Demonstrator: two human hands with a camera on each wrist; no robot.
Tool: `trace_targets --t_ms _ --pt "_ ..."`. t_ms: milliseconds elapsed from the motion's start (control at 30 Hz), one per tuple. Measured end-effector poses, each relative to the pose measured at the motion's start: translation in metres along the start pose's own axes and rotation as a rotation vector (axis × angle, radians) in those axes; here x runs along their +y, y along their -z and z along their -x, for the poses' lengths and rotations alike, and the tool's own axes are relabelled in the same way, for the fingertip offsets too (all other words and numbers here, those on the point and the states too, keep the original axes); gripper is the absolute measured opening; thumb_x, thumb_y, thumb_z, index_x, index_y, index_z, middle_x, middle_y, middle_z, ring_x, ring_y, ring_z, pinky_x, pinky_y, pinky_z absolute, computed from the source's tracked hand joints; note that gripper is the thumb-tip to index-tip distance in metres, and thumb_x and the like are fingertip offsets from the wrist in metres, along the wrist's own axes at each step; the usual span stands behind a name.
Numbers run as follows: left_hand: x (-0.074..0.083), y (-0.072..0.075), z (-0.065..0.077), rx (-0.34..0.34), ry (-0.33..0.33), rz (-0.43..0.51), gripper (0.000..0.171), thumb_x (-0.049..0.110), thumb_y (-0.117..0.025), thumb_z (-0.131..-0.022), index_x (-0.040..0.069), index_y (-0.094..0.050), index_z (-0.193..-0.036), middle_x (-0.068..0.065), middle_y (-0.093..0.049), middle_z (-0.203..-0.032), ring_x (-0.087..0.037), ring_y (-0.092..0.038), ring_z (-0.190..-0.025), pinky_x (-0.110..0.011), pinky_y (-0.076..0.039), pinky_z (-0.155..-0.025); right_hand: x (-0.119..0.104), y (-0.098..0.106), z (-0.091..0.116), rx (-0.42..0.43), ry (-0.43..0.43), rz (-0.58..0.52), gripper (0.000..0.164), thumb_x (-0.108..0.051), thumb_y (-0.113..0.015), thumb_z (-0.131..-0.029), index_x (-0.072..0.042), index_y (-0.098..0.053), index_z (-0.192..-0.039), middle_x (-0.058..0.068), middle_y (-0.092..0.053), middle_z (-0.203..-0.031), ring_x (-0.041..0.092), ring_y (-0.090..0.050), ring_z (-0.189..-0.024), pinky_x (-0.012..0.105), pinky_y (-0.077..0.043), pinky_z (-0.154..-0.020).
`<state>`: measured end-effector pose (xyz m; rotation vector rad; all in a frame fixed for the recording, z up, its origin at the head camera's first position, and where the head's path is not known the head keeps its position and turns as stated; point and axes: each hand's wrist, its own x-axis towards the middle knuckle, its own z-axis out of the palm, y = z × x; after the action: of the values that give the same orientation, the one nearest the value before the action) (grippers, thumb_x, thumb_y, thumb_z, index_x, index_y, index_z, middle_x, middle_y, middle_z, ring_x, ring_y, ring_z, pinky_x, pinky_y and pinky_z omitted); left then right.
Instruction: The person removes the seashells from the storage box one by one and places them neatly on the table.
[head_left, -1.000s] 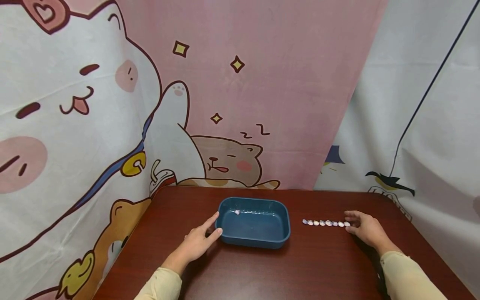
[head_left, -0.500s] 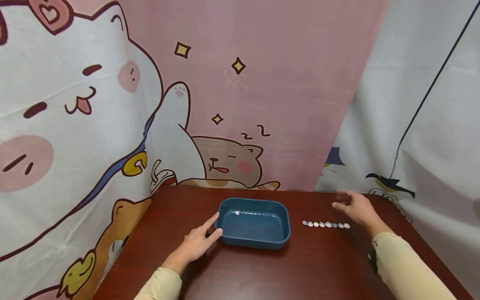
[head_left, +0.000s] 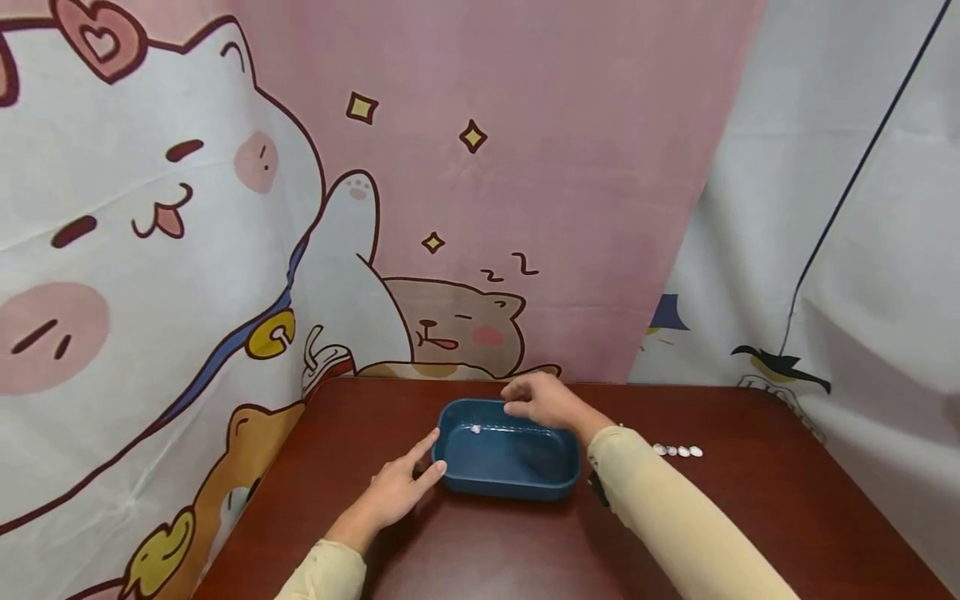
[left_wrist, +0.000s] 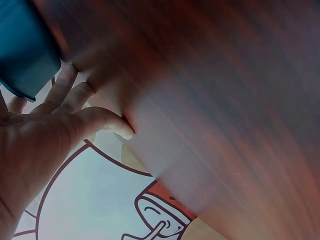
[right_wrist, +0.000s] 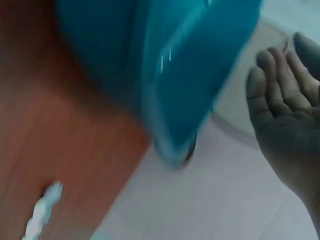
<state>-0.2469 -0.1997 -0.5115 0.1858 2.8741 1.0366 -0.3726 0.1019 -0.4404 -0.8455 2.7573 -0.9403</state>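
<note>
A blue rectangular basin (head_left: 502, 488) stands on the table, with one small whitish, shell-like piece (head_left: 476, 429) in its far left part. My left hand (head_left: 393, 492) rests at the basin's left side, index finger and thumb extended and spread against the rim and wall. Over the basin's far right edge hovers my right hand (head_left: 553, 405), fingers loosely bent. In the right wrist view its palm and fingers (right_wrist: 280, 95) show nothing held. To the right lies a row of similar small pieces (head_left: 683, 452), partly hidden behind the right forearm.
The dark red-brown table (head_left: 480, 550) meets a cartoon-printed cloth backdrop (head_left: 570, 208) at its far edge. Another cloth hangs on the right, with a black cord (head_left: 855, 183) drawn or hanging across it.
My right hand has risen from the row's right end and swung left to above the basin. The row looks unchanged where visible. My left hand has stayed at the basin.
</note>
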Motion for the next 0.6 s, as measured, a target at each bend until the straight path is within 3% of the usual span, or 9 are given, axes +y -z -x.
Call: trace_targets --t_ms 133,267,433,600 --pt "0.0 0.001 -0.001 -0.003 0.004 0.027 0.067 0.057 -0.055 -0.108 0.037 -0.034 -0.168 -0.013 -0.07 -0.14 -0.043 -0.061 -0.137 -0.091 -0.025 -0.108 -0.018 -0.042 -0.015 -0.125 0.005 0.067 0.031 -0.017 -0.074 -0.102 -0.005 -0.076 -0.13 0.008 -0.078 -0.126 0.026 -0.074 -0.116 0.047 -0.06 -0.101" --pt "0.001 0.002 -0.002 -0.006 -0.005 0.039 0.066 0.056 -0.056 -0.108 0.036 -0.035 -0.168 -0.014 -0.07 -0.142 -0.044 -0.061 -0.138 -0.093 -0.023 -0.106 -0.026 -0.067 -0.023 -0.138 -0.022 0.2 0.034 -0.014 -0.073 -0.102 -0.004 -0.073 -0.134 0.012 -0.075 -0.132 0.028 -0.071 -0.124 0.048 -0.057 -0.107" --pt "-0.002 0.002 -0.003 -0.002 -0.004 0.023 0.067 0.057 -0.055 -0.108 0.035 -0.036 -0.168 -0.015 -0.068 -0.145 -0.045 -0.061 -0.138 -0.093 -0.026 -0.105 -0.03 -0.083 -0.03 -0.14 -0.085 0.339 0.039 -0.018 -0.073 -0.102 -0.009 -0.07 -0.14 0.01 -0.073 -0.139 0.028 -0.069 -0.13 0.049 -0.054 -0.113" --pt "-0.003 0.001 -0.001 -0.018 0.007 0.027 0.068 0.059 -0.054 -0.107 0.036 -0.035 -0.168 -0.014 -0.069 -0.143 -0.042 -0.062 -0.135 -0.091 -0.028 -0.105 -0.025 -0.09 -0.034 -0.134 -0.14 0.358 0.036 -0.019 -0.075 -0.101 -0.011 -0.074 -0.136 0.008 -0.073 -0.138 0.027 -0.068 -0.13 0.05 -0.053 -0.113"
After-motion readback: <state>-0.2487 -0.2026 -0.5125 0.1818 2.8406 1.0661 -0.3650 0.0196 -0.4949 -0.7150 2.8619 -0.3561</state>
